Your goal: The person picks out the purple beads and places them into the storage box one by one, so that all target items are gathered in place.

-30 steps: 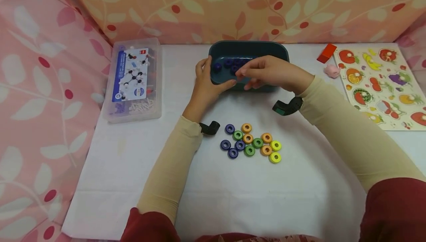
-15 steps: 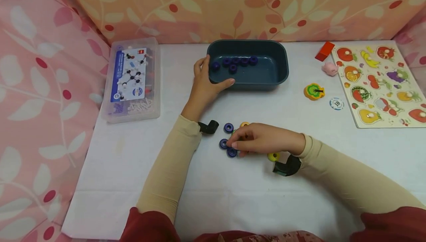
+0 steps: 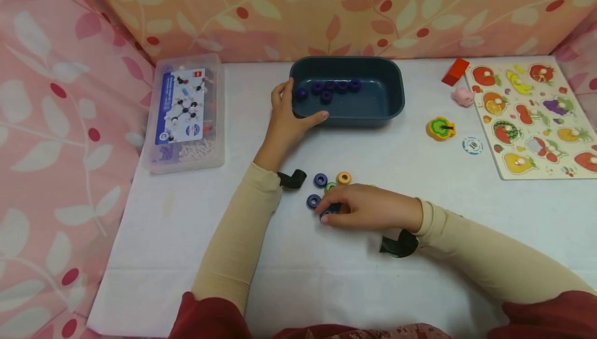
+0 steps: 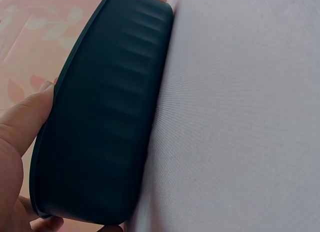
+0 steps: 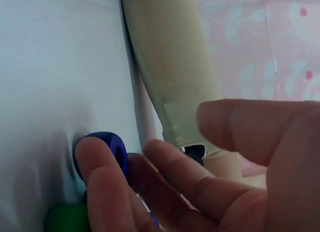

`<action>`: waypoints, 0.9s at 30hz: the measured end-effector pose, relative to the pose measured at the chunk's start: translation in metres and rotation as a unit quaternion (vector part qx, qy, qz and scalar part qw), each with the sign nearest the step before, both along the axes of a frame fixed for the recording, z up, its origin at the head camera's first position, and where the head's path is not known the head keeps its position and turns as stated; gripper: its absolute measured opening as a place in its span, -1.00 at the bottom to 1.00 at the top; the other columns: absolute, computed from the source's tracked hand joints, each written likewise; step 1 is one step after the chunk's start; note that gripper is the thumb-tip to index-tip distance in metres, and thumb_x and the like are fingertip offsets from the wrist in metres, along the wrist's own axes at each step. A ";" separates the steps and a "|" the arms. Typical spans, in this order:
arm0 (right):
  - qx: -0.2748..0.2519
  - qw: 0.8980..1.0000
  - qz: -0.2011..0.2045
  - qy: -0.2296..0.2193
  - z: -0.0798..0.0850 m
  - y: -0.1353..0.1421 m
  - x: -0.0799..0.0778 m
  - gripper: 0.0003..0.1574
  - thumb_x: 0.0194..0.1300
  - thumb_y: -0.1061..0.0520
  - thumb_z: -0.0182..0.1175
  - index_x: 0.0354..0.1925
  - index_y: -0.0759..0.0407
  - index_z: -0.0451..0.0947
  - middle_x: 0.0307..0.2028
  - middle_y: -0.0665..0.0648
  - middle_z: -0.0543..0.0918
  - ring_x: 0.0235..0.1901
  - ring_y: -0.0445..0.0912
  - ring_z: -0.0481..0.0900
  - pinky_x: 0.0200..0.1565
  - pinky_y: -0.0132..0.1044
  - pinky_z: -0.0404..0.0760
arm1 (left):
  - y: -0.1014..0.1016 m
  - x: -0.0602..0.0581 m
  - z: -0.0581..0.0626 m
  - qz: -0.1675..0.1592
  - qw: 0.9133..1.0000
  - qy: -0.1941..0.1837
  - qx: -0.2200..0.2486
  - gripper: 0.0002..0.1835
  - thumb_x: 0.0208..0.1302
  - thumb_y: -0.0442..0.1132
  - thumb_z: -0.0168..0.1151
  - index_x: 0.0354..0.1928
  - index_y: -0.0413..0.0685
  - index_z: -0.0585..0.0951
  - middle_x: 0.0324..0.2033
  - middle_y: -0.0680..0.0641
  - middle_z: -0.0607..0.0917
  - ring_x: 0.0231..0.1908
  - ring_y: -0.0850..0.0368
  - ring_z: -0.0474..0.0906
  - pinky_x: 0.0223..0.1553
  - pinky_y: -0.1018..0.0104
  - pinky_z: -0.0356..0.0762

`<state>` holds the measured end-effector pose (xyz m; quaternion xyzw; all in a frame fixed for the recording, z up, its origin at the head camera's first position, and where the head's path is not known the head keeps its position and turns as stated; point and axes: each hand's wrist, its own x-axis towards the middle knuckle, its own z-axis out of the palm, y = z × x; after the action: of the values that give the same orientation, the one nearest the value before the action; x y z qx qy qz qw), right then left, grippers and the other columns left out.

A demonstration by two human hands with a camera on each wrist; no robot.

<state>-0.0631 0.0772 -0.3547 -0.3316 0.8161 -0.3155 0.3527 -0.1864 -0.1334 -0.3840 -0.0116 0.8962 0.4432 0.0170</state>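
My left hand (image 3: 286, 126) grips the left end of a dark teal plastic tub (image 3: 359, 120), thumb along the front rim and fingers round the left side. In the left wrist view, the thumb presses the rim of the tub (image 4: 100, 117). Several dark blue ring beads (image 3: 355, 85) lie inside it. My right hand (image 3: 373, 208) is low over a group of beads on the table, its thumb and fingers apart around a blue bead (image 3: 326, 215). In the right wrist view a fingertip touches a blue bead (image 5: 119, 142), beside a green bead (image 5: 65, 218). The hand hides several others.
A clear molecular model kit box (image 3: 184, 116) lies on the left. On the right are a fruit puzzle board (image 3: 536, 126), a red block (image 3: 455, 72), a pink pig figure (image 3: 463, 96), a yellow tree piece (image 3: 440, 128) and a chip (image 3: 472, 145). Patterned cloth walls surround the white table.
My right hand has come from over the tub down toward me to the loose beads, then shifted slightly lower. The left hand stays on the tub.
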 end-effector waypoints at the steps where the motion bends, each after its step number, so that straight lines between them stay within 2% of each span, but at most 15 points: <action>1: 0.004 1.000 0.002 0.002 0.000 0.000 0.001 -0.66 0.42 -0.17 0.21 0.09 -0.17 0.64 -0.33 -0.14 0.59 -0.41 -0.23 0.49 -0.28 -0.32 0.49 | 0.000 0.000 0.000 0.000 1.000 0.000 0.000 0.29 -0.04 0.40 0.45 0.61 0.29 -0.12 0.53 0.11 -0.07 0.47 0.08 0.11 0.47 0.13 0.16; 10: 0.003 0.999 0.028 0.026 0.004 -0.005 0.010 -0.68 0.42 -0.11 0.22 0.05 -0.05 0.66 -0.09 -0.13 0.65 -0.29 -0.30 0.54 -0.11 -0.34 0.57 | 0.000 0.000 0.002 0.003 1.000 0.000 0.000 0.29 -0.04 0.40 0.45 0.61 0.29 -0.11 0.52 0.11 -0.07 0.46 0.09 0.12 0.47 0.14 0.16; 13: 0.003 0.999 0.035 0.030 0.008 -0.005 0.010 -0.68 0.42 -0.14 0.22 0.03 -0.06 0.67 -0.08 -0.14 0.66 -0.28 -0.32 0.55 -0.11 -0.35 0.57 | 0.000 0.000 0.002 0.002 1.000 -0.002 0.001 0.29 -0.04 0.40 0.45 0.61 0.28 -0.12 0.52 0.11 -0.07 0.46 0.08 0.11 0.47 0.14 0.15; 16: -0.001 0.999 0.032 0.022 0.019 0.000 0.002 -0.68 0.42 -0.17 0.21 0.03 -0.11 0.67 -0.13 -0.16 0.65 -0.29 -0.27 0.56 -0.16 -0.34 0.56 | 0.000 0.000 0.002 -0.001 1.000 -0.002 0.004 0.29 -0.04 0.39 0.45 0.61 0.27 -0.11 0.52 0.11 -0.07 0.46 0.09 0.11 0.47 0.14 0.15; 18: -0.006 1.000 0.020 0.010 0.032 0.005 -0.009 -0.68 0.43 -0.16 0.21 0.05 -0.12 0.66 -0.12 -0.15 0.65 -0.28 -0.21 0.58 -0.16 -0.31 0.57 | 0.000 0.000 0.002 -0.002 1.000 0.000 0.006 0.29 -0.04 0.40 0.45 0.61 0.27 -0.11 0.52 0.10 -0.07 0.47 0.09 0.11 0.47 0.14 0.15; 21: -0.001 1.000 -0.019 0.000 0.057 0.014 -0.035 -0.65 0.44 -0.14 0.20 0.11 -0.12 0.62 -0.09 -0.07 0.66 -0.22 -0.11 0.62 -0.13 -0.22 0.59 | 0.000 0.000 0.002 -0.004 1.000 0.000 0.005 0.30 -0.04 0.41 0.45 0.61 0.27 -0.11 0.53 0.11 -0.07 0.47 0.09 0.11 0.47 0.14 0.14; 25: 0.028 0.994 -0.101 0.010 0.085 0.023 -0.086 -0.51 0.46 -0.24 0.12 0.19 -0.08 0.57 -0.03 0.07 0.71 -0.08 -0.03 0.68 0.05 -0.05 0.62 | 0.000 -0.001 0.001 -0.004 1.000 0.002 0.003 0.30 -0.04 0.39 0.46 0.62 0.23 -0.11 0.53 0.08 -0.06 0.46 0.06 0.12 0.47 0.14 0.14; 27: 0.036 0.989 -0.140 0.003 0.090 0.025 -0.115 -0.41 0.46 -0.30 0.07 0.25 -0.03 0.54 0.06 0.12 0.68 0.00 0.02 0.69 0.16 0.01 0.57 | 0.000 -0.001 0.001 -0.004 1.000 0.002 0.002 0.30 -0.04 0.38 0.47 0.62 0.20 -0.10 0.53 0.07 -0.06 0.46 0.05 0.12 0.47 0.14 0.15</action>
<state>-0.1785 0.1027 -0.2647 -0.2020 0.8663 -0.3316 0.3142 -0.1875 -0.1336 -0.3832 -0.0072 0.8955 0.4447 0.0174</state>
